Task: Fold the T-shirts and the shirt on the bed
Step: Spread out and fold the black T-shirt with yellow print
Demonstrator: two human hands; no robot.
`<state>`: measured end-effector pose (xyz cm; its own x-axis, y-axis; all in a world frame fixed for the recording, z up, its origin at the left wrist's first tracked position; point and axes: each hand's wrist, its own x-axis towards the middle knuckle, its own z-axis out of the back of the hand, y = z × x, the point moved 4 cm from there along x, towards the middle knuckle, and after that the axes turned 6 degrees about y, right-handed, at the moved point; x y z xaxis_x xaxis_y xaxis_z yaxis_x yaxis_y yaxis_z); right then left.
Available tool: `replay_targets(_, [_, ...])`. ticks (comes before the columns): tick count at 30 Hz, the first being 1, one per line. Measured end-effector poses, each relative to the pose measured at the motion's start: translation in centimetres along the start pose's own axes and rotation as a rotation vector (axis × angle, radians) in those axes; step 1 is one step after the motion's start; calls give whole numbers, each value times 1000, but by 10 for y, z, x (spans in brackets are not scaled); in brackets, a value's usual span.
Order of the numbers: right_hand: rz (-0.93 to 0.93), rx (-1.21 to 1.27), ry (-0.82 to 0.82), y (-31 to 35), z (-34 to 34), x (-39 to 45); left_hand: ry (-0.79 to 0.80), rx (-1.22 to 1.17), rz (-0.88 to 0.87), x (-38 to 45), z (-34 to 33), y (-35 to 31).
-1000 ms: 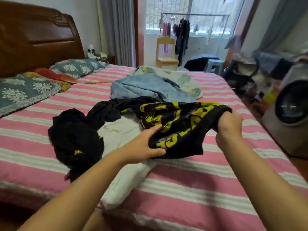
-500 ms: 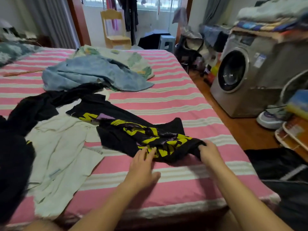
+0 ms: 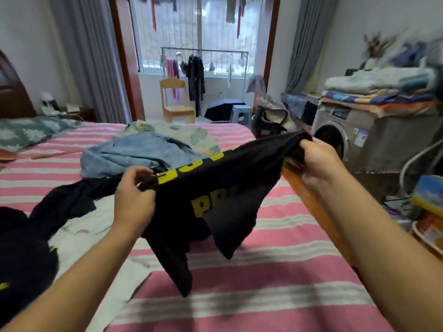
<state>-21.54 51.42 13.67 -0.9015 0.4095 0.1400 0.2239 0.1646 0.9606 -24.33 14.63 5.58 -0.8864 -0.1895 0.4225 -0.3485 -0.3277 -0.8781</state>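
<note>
we note the frame is motion-blurred, worst at the right edge. the yellow lettering on the black printed t-shirt is only partly readable, broken by folds. a second black garment runs off the left edge, and the white garment beneath it is partly covered. both forearms leave the frame at the bottom.

the left hand grips one end of the top edge of the black printed t-shirt with curled fingers; the right hand clenches the other end in a bunched fistful. the shirt is held above the pink-and-white striped bed, its top edge stretched between the hands and rising to the right, the rest hanging down in loose points. we cannot tell front from back.

farther back on the bed lie a crumpled light blue denim shirt and a pale leaf-print cloth. a silver front-loading washing machine piled with folded textiles stands right of the bed. grey curtains flank a doorway to a balcony with a small wooden chair and a clothes rack.
</note>
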Motion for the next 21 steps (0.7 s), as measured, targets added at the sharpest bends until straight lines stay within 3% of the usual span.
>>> replay_targets(2, [-5, -27, -7, 4, -11, 12, 20, 82, -26, 43, 33, -18])
replay_targets(7, [84, -50, -138, 35, -21, 18, 247, 230, -46, 92, 71, -55])
replay_targets(11, [139, 43, -227, 69, -4, 36, 719, 30, 188, 78, 82, -87])
replay_targets(14, [137, 78, -225, 85, 4, 50, 927, -64, 181, 77, 86, -107])
replay_targets(16, [157, -86, -194, 86, 0, 47, 907, 6, 226, 81, 78, -106])
replay_targets(18, [96, -380, -139, 61, 3, 42, 834, 263, 304, 81, 65, -80])
replay_targets(21, [-254, -659, 149, -23, 21, 21, 710, 700, 405, 52, 40, 4])
